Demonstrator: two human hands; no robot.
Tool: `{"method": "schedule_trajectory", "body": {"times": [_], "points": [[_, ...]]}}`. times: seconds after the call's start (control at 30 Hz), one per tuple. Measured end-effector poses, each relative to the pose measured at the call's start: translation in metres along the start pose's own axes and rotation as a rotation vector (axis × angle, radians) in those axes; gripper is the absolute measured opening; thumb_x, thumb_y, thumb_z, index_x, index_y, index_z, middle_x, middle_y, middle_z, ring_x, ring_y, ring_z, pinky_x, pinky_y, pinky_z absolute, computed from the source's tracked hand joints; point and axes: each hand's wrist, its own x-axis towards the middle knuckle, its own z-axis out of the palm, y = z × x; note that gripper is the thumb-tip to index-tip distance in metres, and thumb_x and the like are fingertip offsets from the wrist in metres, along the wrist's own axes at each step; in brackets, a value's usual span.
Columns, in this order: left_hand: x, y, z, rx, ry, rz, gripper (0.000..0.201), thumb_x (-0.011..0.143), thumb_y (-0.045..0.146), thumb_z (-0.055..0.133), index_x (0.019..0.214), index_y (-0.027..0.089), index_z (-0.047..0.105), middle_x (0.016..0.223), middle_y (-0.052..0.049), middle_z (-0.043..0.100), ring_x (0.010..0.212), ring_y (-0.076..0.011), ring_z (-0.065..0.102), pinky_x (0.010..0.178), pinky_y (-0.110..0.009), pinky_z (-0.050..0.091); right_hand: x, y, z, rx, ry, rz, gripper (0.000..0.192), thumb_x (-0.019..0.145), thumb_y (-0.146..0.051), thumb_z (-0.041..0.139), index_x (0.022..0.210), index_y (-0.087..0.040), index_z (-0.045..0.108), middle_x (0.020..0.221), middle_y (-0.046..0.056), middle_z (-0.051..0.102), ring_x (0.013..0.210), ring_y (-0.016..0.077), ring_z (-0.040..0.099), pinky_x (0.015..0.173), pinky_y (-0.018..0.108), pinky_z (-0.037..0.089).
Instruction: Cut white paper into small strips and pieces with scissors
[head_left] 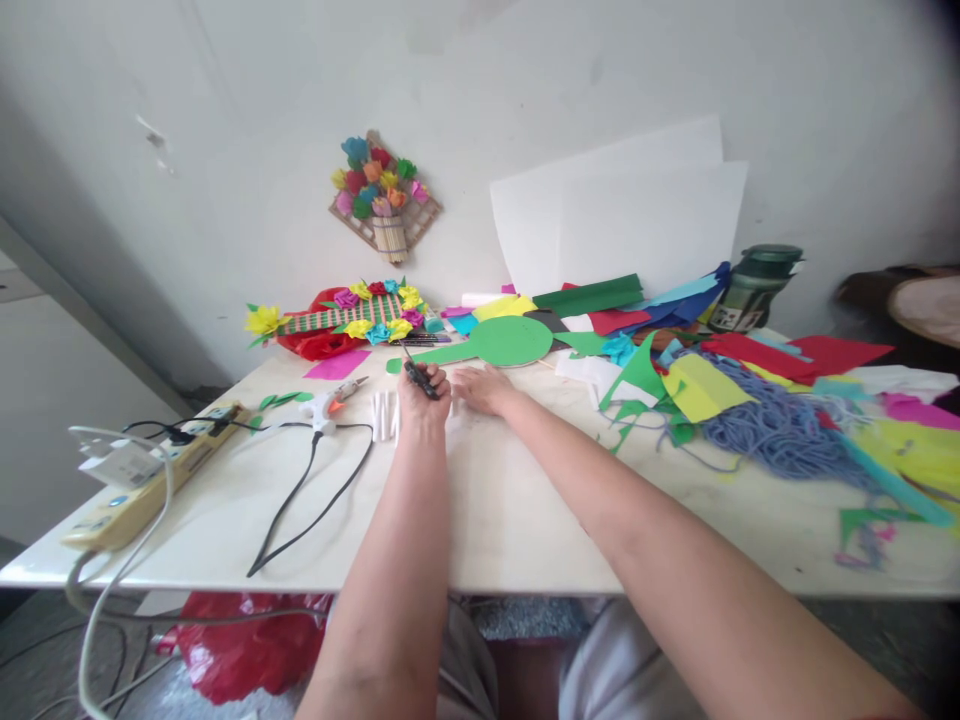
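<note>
My left hand [424, 392] is closed around a black-handled tool [421, 380] with a thin metal tip pointing away from me; its exact kind is unclear. Beside it, my right hand [484, 388] lies low on the table, fingers stretched toward the left hand. Several short white rolls [386, 415] stand out just left of my left wrist, and more white shows between the hands, partly covered. Just beyond both hands is a green paper shape [512, 342] with a round body and a long narrow strip.
A white glue gun [324, 408] with a black cord lies left, near a power strip [150, 480]. Behind is a flower-decorated stick piece [345, 318]. Blue yarn [780, 420], coloured paper scraps [705, 385] and a dark green bottle [754, 290] occupy the right.
</note>
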Motion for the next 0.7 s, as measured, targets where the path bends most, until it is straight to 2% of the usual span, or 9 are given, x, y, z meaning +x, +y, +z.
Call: {"method": "schedule_trajectory", "body": {"times": [0.17, 0.3, 0.47, 0.53, 0.63, 0.7], "points": [[-0.002, 0.001, 0.0, 0.015, 0.004, 0.008, 0.039, 0.085, 0.043, 0.042, 0.056, 0.016, 0.042, 0.047, 0.003, 0.036, 0.036, -0.0043, 0.029, 0.032, -0.016, 0.016, -0.02, -0.005, 0.002, -0.096, 0.091, 0.171, 0.054, 0.09, -0.045, 0.026, 0.124, -0.011, 0.049, 0.134, 0.016, 0.046, 0.122, 0.0245, 0.041, 0.105, 0.046, 0.013], [-0.003, -0.002, 0.002, 0.006, 0.002, -0.012, 0.039, 0.084, 0.045, 0.043, 0.057, 0.017, 0.042, 0.046, 0.003, 0.037, 0.036, -0.0045, 0.028, 0.032, -0.016, 0.015, -0.048, -0.006, -0.003, -0.181, 0.109, 0.269, 0.053, 0.09, -0.043, 0.028, 0.121, -0.008, 0.052, 0.126, 0.019, 0.052, 0.118, 0.0262, 0.044, 0.102, 0.045, 0.018], [-0.002, -0.01, 0.003, 0.06, 0.001, -0.033, 0.04, 0.083, 0.048, 0.045, 0.057, 0.017, 0.043, 0.046, 0.003, 0.038, 0.036, -0.005, 0.031, 0.032, -0.016, 0.016, -0.068, -0.009, -0.01, -0.33, 0.051, 0.418, 0.048, 0.088, -0.035, 0.031, 0.1, -0.004, 0.066, 0.108, 0.025, 0.061, 0.105, 0.034, 0.051, 0.096, 0.051, 0.019], [-0.001, -0.014, 0.003, 0.089, -0.002, -0.042, 0.04, 0.083, 0.048, 0.044, 0.058, 0.017, 0.044, 0.046, 0.003, 0.039, 0.035, -0.0051, 0.031, 0.032, -0.016, 0.016, -0.069, -0.009, -0.012, -0.314, 0.101, 0.393, 0.047, 0.088, -0.031, 0.031, 0.104, -0.003, 0.064, 0.11, 0.025, 0.06, 0.107, 0.033, 0.05, 0.098, 0.049, 0.017], [0.0, -0.017, 0.002, 0.122, -0.032, -0.05, 0.039, 0.083, 0.046, 0.044, 0.059, 0.016, 0.045, 0.046, 0.002, 0.041, 0.035, -0.0052, 0.032, 0.032, -0.016, 0.015, -0.063, -0.006, -0.011, -0.202, 0.165, 0.232, 0.051, 0.09, -0.032, 0.026, 0.13, -0.006, 0.044, 0.134, 0.018, 0.044, 0.126, 0.0265, 0.034, 0.106, 0.045, 0.009], [0.0, -0.018, 0.001, 0.141, -0.059, -0.05, 0.039, 0.083, 0.047, 0.045, 0.059, 0.016, 0.045, 0.046, 0.002, 0.042, 0.035, -0.0053, 0.033, 0.031, -0.015, 0.016, -0.057, -0.004, -0.009, -0.103, 0.021, 0.156, 0.056, 0.091, -0.039, 0.019, 0.139, -0.012, 0.031, 0.145, 0.009, 0.031, 0.134, 0.0218, 0.023, 0.108, 0.045, 0.007]]}}
